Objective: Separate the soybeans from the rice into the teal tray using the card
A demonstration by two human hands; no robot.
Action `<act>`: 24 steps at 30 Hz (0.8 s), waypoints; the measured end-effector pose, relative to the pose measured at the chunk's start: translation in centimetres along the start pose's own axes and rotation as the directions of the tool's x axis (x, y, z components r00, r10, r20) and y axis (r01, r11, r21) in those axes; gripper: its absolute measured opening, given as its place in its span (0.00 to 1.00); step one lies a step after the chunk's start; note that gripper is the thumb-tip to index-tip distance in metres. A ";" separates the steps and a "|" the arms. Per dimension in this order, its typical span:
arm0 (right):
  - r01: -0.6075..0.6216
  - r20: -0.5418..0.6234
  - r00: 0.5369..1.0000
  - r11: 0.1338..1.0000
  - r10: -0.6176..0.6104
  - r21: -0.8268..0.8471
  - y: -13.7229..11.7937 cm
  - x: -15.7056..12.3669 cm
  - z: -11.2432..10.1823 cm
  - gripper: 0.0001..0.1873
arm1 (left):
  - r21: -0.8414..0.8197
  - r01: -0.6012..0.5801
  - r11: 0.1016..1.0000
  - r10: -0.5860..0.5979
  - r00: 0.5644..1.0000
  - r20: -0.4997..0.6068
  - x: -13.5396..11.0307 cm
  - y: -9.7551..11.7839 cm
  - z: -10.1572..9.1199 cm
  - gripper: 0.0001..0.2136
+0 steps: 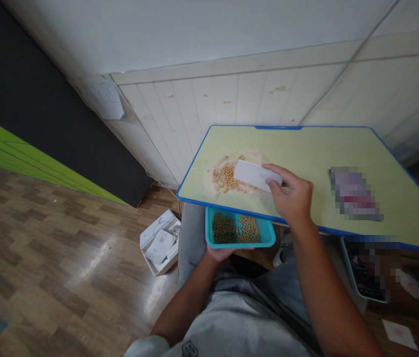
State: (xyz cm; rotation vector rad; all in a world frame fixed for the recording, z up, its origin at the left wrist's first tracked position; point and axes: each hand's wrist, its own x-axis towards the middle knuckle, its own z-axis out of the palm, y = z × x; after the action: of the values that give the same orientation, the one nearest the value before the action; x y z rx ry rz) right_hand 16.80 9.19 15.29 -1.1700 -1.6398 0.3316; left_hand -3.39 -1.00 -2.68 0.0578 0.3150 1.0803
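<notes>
My right hand (291, 193) pinches one end of a flat white scraper (252, 175) between thumb and fingers. The scraper's far end lies over a pile of round yellow beans (227, 177) on the pale table (302, 148). Fine whitish grains (213, 184) surround the beans. Below the table's front edge is a turquoise plastic basket (241, 245), with beans (248, 229) inside; those on its left side look darker. My left hand (221, 253) supports the basket from underneath, its fingers mostly hidden.
The table has a blue rim. A blurred-out flat object (355, 193) lies on its right part. An open white box (160, 245) with papers and a cable stands on the wooden floor at left. Under the table at right is a dark-filled bin (365, 272). A panelled wall (209, 99) backs the table.
</notes>
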 end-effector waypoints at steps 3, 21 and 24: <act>0.006 0.023 1.000 1.000 -0.007 0.016 -0.1 -0.1 0.0 0.20 | 0.004 0.000 1.000 0.000 0.999 -0.033 0.0 0.0 -0.2 0.31; 0.052 0.001 0.999 0.999 -0.052 0.012 -0.1 -0.6 -0.3 0.20 | -0.077 0.009 0.997 -0.003 0.997 0.082 0.1 0.1 -1.4 0.32; 0.042 -0.027 0.999 0.999 -0.041 0.028 -0.3 -0.8 -0.4 0.20 | -0.070 0.009 0.998 -0.005 0.998 0.065 0.0 0.1 -1.1 0.32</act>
State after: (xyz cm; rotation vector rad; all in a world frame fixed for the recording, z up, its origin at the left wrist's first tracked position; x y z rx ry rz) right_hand 17.00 8.25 15.22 -1.1132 -1.6292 0.3112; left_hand -3.79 -1.05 -3.74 0.0292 0.2187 1.0795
